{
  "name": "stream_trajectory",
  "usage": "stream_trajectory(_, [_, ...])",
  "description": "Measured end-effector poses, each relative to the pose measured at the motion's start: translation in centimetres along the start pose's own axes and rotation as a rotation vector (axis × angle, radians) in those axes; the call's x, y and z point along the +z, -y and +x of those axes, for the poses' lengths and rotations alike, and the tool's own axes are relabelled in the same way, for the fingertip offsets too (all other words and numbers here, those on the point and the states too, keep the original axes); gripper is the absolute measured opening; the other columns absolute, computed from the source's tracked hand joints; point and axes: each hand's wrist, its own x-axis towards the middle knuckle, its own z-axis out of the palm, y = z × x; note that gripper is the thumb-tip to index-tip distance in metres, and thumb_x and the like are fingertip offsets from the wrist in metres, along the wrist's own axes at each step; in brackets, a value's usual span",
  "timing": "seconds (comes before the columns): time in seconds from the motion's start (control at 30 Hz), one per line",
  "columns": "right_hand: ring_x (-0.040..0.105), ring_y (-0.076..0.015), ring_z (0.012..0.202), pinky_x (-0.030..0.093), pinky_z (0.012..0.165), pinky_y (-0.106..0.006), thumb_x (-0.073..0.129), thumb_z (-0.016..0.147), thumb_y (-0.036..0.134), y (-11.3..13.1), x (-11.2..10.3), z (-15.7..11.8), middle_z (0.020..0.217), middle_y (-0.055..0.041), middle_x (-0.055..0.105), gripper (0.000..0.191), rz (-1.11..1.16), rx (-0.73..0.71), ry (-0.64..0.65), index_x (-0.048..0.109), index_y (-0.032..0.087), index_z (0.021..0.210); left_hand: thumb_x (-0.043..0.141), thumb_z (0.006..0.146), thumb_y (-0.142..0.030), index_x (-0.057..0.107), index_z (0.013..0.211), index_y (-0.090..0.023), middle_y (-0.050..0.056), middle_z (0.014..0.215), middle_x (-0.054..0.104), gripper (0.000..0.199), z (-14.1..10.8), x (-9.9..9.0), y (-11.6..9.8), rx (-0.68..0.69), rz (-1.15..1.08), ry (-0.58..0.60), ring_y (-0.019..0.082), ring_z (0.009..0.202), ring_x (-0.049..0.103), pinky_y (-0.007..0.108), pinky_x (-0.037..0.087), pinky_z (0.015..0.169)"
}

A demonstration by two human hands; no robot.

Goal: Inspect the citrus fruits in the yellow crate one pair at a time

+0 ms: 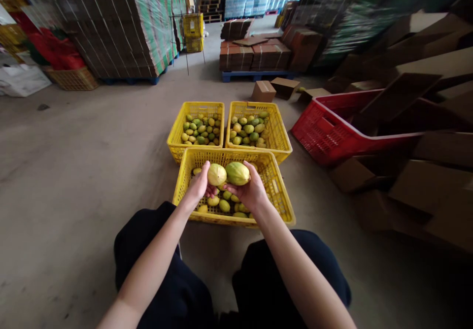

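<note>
My left hand is closed around a pale yellow oval fruit, thumb on its left side. In my right hand rests a larger, greener, faintly ribbed oval fruit, gripped from the right and below. I cannot tell what kind of fruit these are. Both are held side by side, their near ends almost meeting, above the front yellow crate. More yellow and green fruits lie in that crate, partly hidden by my hands.
Behind the front crate stand a left yellow crate and a right yellow crate, both holding similar fruits. A red crate and a heap of cardboard boxes are at right. Flattened cartons sit on a blue pallet farther back.
</note>
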Motion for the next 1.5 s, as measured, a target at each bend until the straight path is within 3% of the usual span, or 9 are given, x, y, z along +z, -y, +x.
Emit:
stream_trajectory(0.17, [0.057, -0.0139, 0.039, 0.048, 0.035, -0.023, 0.055, 0.081, 0.042, 0.1, -0.1, 0.1, 0.057, -0.0024, 0.065, 0.026, -0.046, -0.044, 0.01, 0.062, 0.017, 0.079, 0.04, 0.088, -0.061, 0.071, 0.086, -0.014, 0.004, 0.044, 0.055, 0.057, -0.3, 0.5, 0.1, 0.092, 0.155, -0.05, 0.016, 0.037, 0.05, 0.028, 0.037, 0.043])
stream_trajectory(0.3, [0.058, -0.0129, 0.046, 0.046, 0.037, -0.021, 0.064, 0.075, 0.035, -0.1, -0.2, 0.3, 0.064, 0.0005, 0.066, 0.019, -0.039, -0.098, 0.015, 0.061, 0.019, 0.085, 0.06, 0.081, -0.051, 0.064, 0.081, -0.019, 0.003, 0.065, 0.063, 0.033, -0.6, 0.6, -0.1, 0.264, 0.069, -0.05, 0.015, 0.051, 0.056, 0.025, 0.042, 0.049])
stream_trajectory(0.47, [0.062, -0.014, 0.064, 0.051, 0.047, -0.022, 0.074, 0.065, 0.029, -0.3, -0.1, 0.0, 0.08, 0.0055, 0.066, 0.032, -0.04, -0.268, 0.112, 0.059, 0.028, 0.092, 0.074, 0.072, -0.041, 0.061, 0.084, -0.021, 0.001, 0.082, 0.063, 0.026, -1.2, 0.7, -0.3, 0.439, 0.05, -0.114, 0.016, 0.08, 0.059, 0.024, 0.048, 0.073])
stream_trajectory(0.6, [0.062, -0.0151, 0.072, 0.054, 0.06, -0.026, 0.078, 0.061, 0.027, -0.3, 0.0, 0.0, 0.088, 0.0047, 0.068, 0.043, -0.083, -0.365, 0.185, 0.06, 0.029, 0.099, 0.081, 0.065, -0.026, 0.061, 0.093, -0.021, 0.003, 0.095, 0.064, 0.035, -1.7, 1.0, -0.8, 0.496, -0.036, -0.107, 0.018, 0.095, 0.059, 0.029, 0.045, 0.091])
stream_trajectory(0.73, [0.062, -0.015, 0.072, 0.052, 0.067, -0.026, 0.082, 0.056, 0.027, -0.1, -0.4, 0.4, 0.082, 0.0026, 0.068, 0.041, -0.135, -0.432, 0.193, 0.063, 0.023, 0.091, 0.085, 0.053, -0.013, 0.062, 0.101, -0.019, 0.006, 0.102, 0.066, 0.053, -2.2, 0.9, -1.8, 0.497, -0.009, 0.041, 0.02, 0.094, 0.063, 0.032, 0.049, 0.089])
stream_trajectory(0.83, [0.062, -0.0153, 0.079, 0.051, 0.072, -0.024, 0.084, 0.054, 0.02, 0.2, -0.7, 0.1, 0.088, 0.0023, 0.068, 0.05, -0.283, -0.485, 0.22, 0.062, 0.024, 0.098, 0.085, 0.048, -0.007, 0.065, 0.104, -0.019, 0.007, 0.109, 0.066, 0.061, -2.9, 0.5, -2.6, 0.558, 0.07, 0.08, 0.021, 0.099, 0.062, 0.03, 0.05, 0.088])
stream_trajectory(1.03, [0.061, -0.0173, 0.096, 0.05, 0.083, -0.026, 0.082, 0.045, 0.005, 0.7, -1.1, -0.8, 0.112, 0.0024, 0.064, 0.068, -0.381, -0.553, 0.37, 0.059, 0.029, 0.105, 0.084, 0.046, -0.003, 0.068, 0.102, -0.019, 0.008, 0.109, 0.065, 0.061, -4.2, -0.1, -3.4, 0.533, 0.084, 0.144, 0.022, 0.101, 0.061, 0.03, 0.048, 0.092])
stream_trajectory(1.33, [0.059, -0.0176, 0.092, 0.05, 0.077, -0.024, 0.079, 0.046, 0.005, 0.5, -1.0, -0.6, 0.109, 0.0022, 0.063, 0.061, -0.459, -0.68, 0.274, 0.064, 0.026, 0.1, 0.083, 0.056, -0.016, 0.063, 0.109, -0.023, 0.008, 0.116, 0.062, 0.056, -3.8, -0.5, -2.9, 0.693, 0.314, 0.173, 0.022, 0.1, 0.06, 0.031, 0.049, 0.087])
stream_trajectory(1.5, [0.058, -0.0177, 0.094, 0.049, 0.079, -0.024, 0.078, 0.046, 0.003, 0.5, -0.8, -0.8, 0.109, 0.0018, 0.063, 0.058, -0.466, -0.716, 0.25, 0.065, 0.026, 0.099, 0.08, 0.063, -0.021, 0.06, 0.112, -0.025, 0.008, 0.119, 0.06, 0.054, -3.9, -0.6, -2.9, 0.763, 0.389, 0.189, 0.023, 0.106, 0.059, 0.034, 0.047, 0.093])
